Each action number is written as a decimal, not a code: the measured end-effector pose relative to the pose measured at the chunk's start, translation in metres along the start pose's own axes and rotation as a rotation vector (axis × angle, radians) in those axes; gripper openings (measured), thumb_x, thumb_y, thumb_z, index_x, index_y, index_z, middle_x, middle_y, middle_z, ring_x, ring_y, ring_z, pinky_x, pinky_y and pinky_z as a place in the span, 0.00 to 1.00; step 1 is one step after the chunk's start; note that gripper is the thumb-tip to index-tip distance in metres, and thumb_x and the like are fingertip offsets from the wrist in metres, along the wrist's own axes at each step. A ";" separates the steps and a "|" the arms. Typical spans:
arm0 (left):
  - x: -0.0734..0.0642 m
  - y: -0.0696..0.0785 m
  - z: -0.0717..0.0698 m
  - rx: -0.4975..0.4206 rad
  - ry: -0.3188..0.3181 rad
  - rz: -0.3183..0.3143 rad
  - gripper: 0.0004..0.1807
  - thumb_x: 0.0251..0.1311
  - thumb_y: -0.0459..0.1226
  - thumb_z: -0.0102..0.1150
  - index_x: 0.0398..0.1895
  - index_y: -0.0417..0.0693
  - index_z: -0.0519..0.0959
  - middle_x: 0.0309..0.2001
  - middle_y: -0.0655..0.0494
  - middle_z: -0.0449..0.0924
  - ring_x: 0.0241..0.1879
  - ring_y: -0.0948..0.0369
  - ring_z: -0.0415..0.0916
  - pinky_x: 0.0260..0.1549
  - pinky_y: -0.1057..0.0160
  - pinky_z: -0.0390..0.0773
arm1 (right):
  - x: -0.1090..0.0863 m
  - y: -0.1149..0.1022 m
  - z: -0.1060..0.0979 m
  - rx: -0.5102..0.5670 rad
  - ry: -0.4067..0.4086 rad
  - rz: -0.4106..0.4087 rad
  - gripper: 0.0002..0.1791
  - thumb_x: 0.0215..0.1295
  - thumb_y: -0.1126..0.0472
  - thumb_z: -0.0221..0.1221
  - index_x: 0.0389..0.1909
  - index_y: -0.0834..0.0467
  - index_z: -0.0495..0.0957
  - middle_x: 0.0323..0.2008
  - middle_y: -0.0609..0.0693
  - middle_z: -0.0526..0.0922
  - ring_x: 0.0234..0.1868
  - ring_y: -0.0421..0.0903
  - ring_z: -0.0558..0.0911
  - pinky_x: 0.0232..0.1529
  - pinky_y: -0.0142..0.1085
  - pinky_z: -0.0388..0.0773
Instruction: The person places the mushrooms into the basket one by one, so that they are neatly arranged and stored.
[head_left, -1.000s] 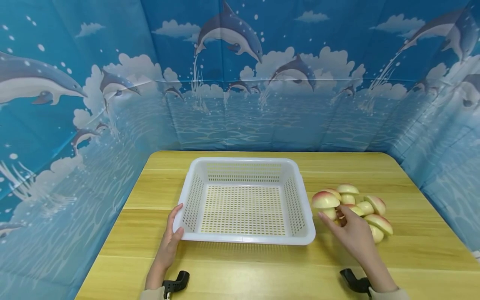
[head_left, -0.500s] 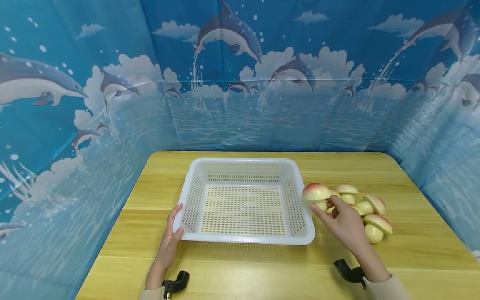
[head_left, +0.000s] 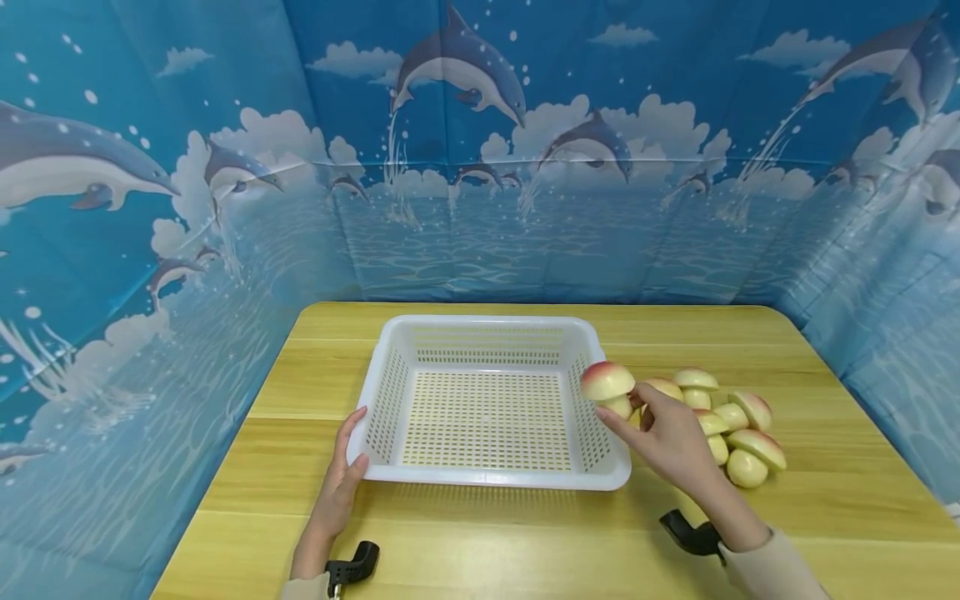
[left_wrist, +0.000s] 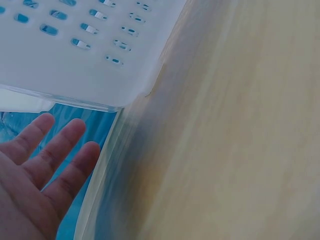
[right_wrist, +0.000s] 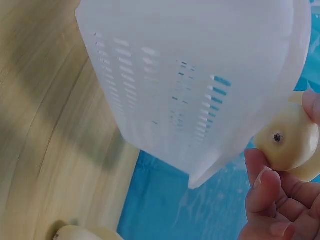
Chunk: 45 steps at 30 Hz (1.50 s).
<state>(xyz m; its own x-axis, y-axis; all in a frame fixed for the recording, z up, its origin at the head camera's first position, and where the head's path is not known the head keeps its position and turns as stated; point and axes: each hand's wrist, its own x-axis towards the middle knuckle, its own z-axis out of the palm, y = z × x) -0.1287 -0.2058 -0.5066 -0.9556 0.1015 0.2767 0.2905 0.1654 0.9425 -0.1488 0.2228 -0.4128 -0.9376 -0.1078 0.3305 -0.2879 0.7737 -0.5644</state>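
Observation:
In the head view, my right hand [head_left: 671,437] pinches the stem of a toy mushroom [head_left: 609,383], pale yellow with a reddish cap top. That mushroom is held above the right rim of a white perforated plastic basket [head_left: 491,477]. The right wrist view shows the underside of its round stem [right_wrist: 287,135], marked by a dark spot, between thumb and fingers. My left hand [head_left: 335,492] touches the basket's front-left corner, thumb and forefinger at the rim. In the left wrist view, several of its fingers [left_wrist: 65,185] stretch out straight below the basket's edge.
Several more toy mushrooms [head_left: 756,448] lie in a cluster on the wooden table [head_left: 495,542], right of the basket. Behind and beside the table hangs a blue curtain [head_left: 480,242] printed with dolphins. A black wrist mount [head_left: 352,565] is strapped on each forearm.
My right hand has lifted the toy mushroom from the cluster and carried it left to the basket's right rim. The left hand and the basket have stayed in place.

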 end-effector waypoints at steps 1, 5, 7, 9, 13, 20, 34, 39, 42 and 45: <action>0.000 0.000 0.000 -0.001 0.001 0.003 0.32 0.66 0.36 0.36 0.74 0.55 0.48 0.72 0.47 0.46 0.65 0.47 0.52 0.56 0.41 0.53 | 0.000 -0.001 0.000 -0.003 -0.008 -0.002 0.20 0.59 0.43 0.63 0.32 0.56 0.73 0.13 0.45 0.65 0.13 0.42 0.64 0.13 0.34 0.61; 0.000 -0.001 0.000 -0.003 0.002 0.011 0.31 0.66 0.36 0.36 0.74 0.55 0.48 0.72 0.47 0.46 0.65 0.47 0.52 0.56 0.38 0.51 | 0.002 -0.006 -0.001 -0.008 -0.042 -0.008 0.21 0.58 0.42 0.62 0.31 0.56 0.73 0.14 0.46 0.67 0.15 0.42 0.66 0.14 0.35 0.62; 0.000 -0.001 0.000 -0.004 0.002 0.014 0.31 0.66 0.37 0.36 0.74 0.55 0.48 0.72 0.46 0.45 0.65 0.47 0.52 0.56 0.37 0.51 | 0.003 -0.009 -0.001 -0.010 -0.056 -0.016 0.21 0.58 0.41 0.62 0.30 0.55 0.72 0.14 0.46 0.67 0.15 0.42 0.66 0.15 0.35 0.62; 0.000 -0.001 0.000 -0.006 0.000 0.016 0.31 0.66 0.37 0.36 0.74 0.55 0.48 0.72 0.46 0.45 0.65 0.46 0.52 0.56 0.36 0.51 | 0.005 -0.012 0.000 -0.008 -0.068 -0.026 0.21 0.58 0.41 0.62 0.29 0.55 0.72 0.14 0.46 0.67 0.14 0.42 0.66 0.15 0.35 0.63; 0.000 -0.001 0.000 -0.010 -0.003 0.016 0.31 0.66 0.37 0.36 0.74 0.55 0.48 0.72 0.46 0.45 0.65 0.46 0.52 0.56 0.36 0.51 | 0.007 -0.020 0.000 0.001 -0.103 -0.044 0.21 0.58 0.40 0.62 0.30 0.54 0.72 0.13 0.45 0.67 0.14 0.42 0.66 0.15 0.35 0.63; 0.000 -0.001 0.000 -0.005 -0.002 0.009 0.31 0.66 0.37 0.36 0.74 0.56 0.48 0.72 0.46 0.45 0.65 0.47 0.52 0.56 0.37 0.51 | 0.015 -0.031 0.002 -0.023 -0.121 -0.111 0.20 0.57 0.39 0.62 0.31 0.51 0.73 0.13 0.42 0.68 0.14 0.39 0.66 0.15 0.35 0.63; 0.000 -0.003 0.000 0.000 -0.005 0.016 0.32 0.66 0.38 0.36 0.74 0.56 0.48 0.72 0.46 0.46 0.64 0.47 0.53 0.55 0.37 0.51 | 0.039 -0.047 0.017 -0.015 -0.164 -0.234 0.21 0.57 0.37 0.61 0.38 0.50 0.76 0.22 0.39 0.72 0.18 0.37 0.68 0.18 0.34 0.66; 0.000 -0.002 0.001 -0.003 -0.005 0.017 0.32 0.66 0.37 0.36 0.74 0.55 0.47 0.72 0.47 0.47 0.64 0.47 0.53 0.56 0.39 0.53 | 0.048 -0.052 0.022 0.008 -0.208 -0.227 0.22 0.57 0.37 0.60 0.38 0.51 0.76 0.24 0.40 0.73 0.17 0.39 0.68 0.18 0.35 0.66; 0.000 -0.003 0.000 0.000 0.000 0.021 0.32 0.66 0.37 0.36 0.74 0.55 0.47 0.72 0.46 0.47 0.63 0.47 0.54 0.56 0.41 0.54 | 0.055 -0.055 0.024 0.016 -0.226 -0.223 0.22 0.57 0.36 0.59 0.36 0.51 0.74 0.23 0.41 0.73 0.17 0.39 0.68 0.17 0.36 0.66; 0.001 -0.004 0.001 -0.007 0.001 0.027 0.32 0.66 0.37 0.36 0.74 0.55 0.47 0.72 0.46 0.46 0.64 0.47 0.52 0.56 0.40 0.53 | 0.060 -0.058 0.022 0.027 -0.245 -0.221 0.21 0.58 0.36 0.59 0.34 0.51 0.74 0.22 0.42 0.73 0.17 0.40 0.68 0.18 0.36 0.66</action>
<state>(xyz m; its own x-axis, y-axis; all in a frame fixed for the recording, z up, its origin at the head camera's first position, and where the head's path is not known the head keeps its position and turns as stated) -0.1304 -0.2058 -0.5103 -0.9473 0.1048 0.3027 0.3163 0.1561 0.9357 -0.1929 0.1577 -0.3773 -0.8700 -0.4206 0.2572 -0.4914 0.6981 -0.5207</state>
